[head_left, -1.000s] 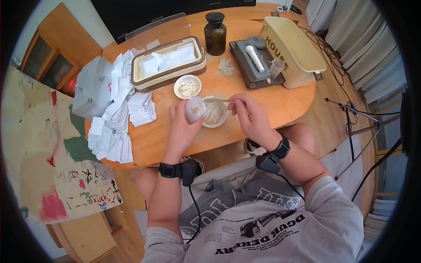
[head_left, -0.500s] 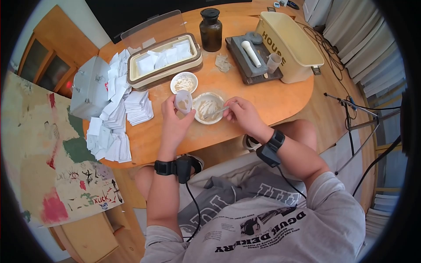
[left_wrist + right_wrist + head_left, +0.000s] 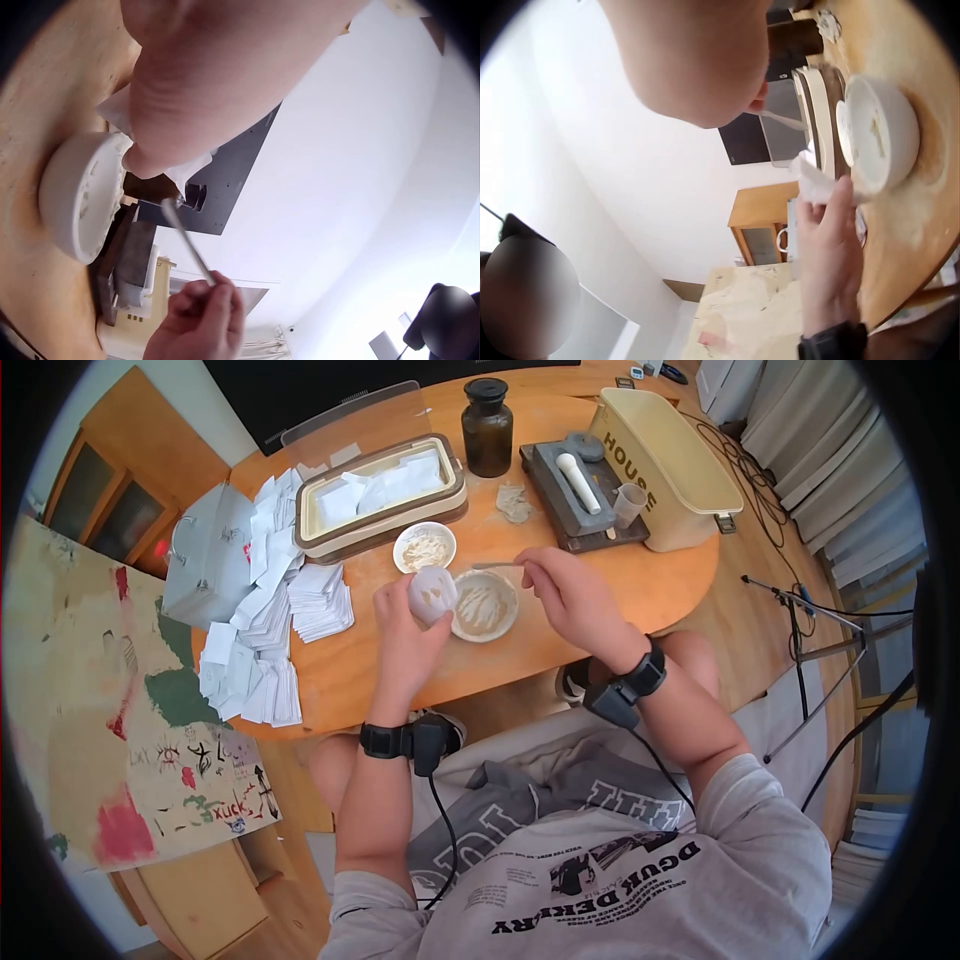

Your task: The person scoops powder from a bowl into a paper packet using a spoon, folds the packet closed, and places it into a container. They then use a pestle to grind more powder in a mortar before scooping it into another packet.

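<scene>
In the head view my left hand (image 3: 403,648) grips a small translucent cup (image 3: 432,595), tilted, with tan residue inside. My right hand (image 3: 580,605) pinches a thin metal spatula (image 3: 495,565), its far end above the rim of the larger white bowl (image 3: 486,633). Pale paste is smeared inside that bowl. Behind the cup stands a smaller white bowl (image 3: 425,547) with whitish powder or paste. The left wrist view shows the spatula (image 3: 187,244) raised beside the bowl (image 3: 64,195), in the right hand's fingers (image 3: 217,300).
Paper packets (image 3: 320,603) lie in stacks at the left by a silver case (image 3: 208,560). Farther back are a cream tray (image 3: 385,530) of white packets, a dark jar (image 3: 487,435), a grey stone block with a white pestle (image 3: 578,482), a clear cup (image 3: 629,505) and a cream bin (image 3: 690,520).
Since half a second ago, the right hand has lifted the spatula out of the larger bowl and away from me. The left hand has moved slightly right, with the cup turned more toward the bowl.
</scene>
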A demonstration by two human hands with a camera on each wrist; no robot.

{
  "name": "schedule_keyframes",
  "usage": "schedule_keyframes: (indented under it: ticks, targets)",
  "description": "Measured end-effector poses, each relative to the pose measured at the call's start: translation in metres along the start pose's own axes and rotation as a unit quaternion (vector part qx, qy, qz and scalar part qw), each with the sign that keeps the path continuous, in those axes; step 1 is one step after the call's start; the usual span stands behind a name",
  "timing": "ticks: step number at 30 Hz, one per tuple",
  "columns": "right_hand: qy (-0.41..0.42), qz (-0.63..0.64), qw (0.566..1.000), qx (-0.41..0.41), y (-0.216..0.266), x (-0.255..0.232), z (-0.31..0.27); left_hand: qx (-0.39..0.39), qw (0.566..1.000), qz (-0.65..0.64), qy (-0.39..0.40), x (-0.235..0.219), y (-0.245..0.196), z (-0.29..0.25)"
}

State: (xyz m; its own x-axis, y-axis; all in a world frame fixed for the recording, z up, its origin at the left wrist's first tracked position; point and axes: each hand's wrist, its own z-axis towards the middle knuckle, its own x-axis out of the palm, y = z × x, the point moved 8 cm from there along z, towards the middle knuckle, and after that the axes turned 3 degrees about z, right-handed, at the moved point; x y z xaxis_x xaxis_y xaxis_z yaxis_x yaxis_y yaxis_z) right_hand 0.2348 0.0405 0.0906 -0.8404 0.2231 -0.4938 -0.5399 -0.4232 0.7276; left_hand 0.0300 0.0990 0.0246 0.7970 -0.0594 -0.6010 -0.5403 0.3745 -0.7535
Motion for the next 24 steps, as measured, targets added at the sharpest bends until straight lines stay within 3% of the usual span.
schedule_keyframes:
  ticks: [1,8,10,14,17,19,22,24]
  targets:
    - [0.049,-0.047,0.998,0.006,-0.006,0.003,0.002,-0.006,1.000,0.010,-0.005,-0.003,0.004,0.002]
    - [0.172,-0.152,0.973,-0.035,-0.008,0.021,0.007,0.002,1.000,0.002,-0.005,-0.009,-0.003,0.002]
    - [0.255,-0.205,0.945,-0.002,-0.007,0.027,0.005,0.002,1.000,-0.006,-0.007,-0.010,-0.003,0.001]
    - [0.231,-0.157,0.960,-0.023,-0.003,0.021,0.013,0.004,1.000,-0.001,-0.007,-0.015,-0.005,0.001]
    - [0.260,-0.230,0.937,-0.024,-0.012,0.023,0.012,0.013,1.000,-0.008,-0.010,-0.017,-0.004,0.000]
    - [0.340,-0.229,0.912,0.005,-0.004,0.027,0.004,0.014,1.000,-0.010,-0.014,-0.018,-0.004,-0.001]
    - [0.284,-0.248,0.924,-0.061,0.001,0.024,0.012,0.021,1.000,-0.005,-0.017,-0.019,-0.006,0.000]
    - [0.317,-0.272,0.908,-0.029,0.003,0.025,0.012,0.026,0.999,0.001,-0.020,-0.021,-0.007,0.000]
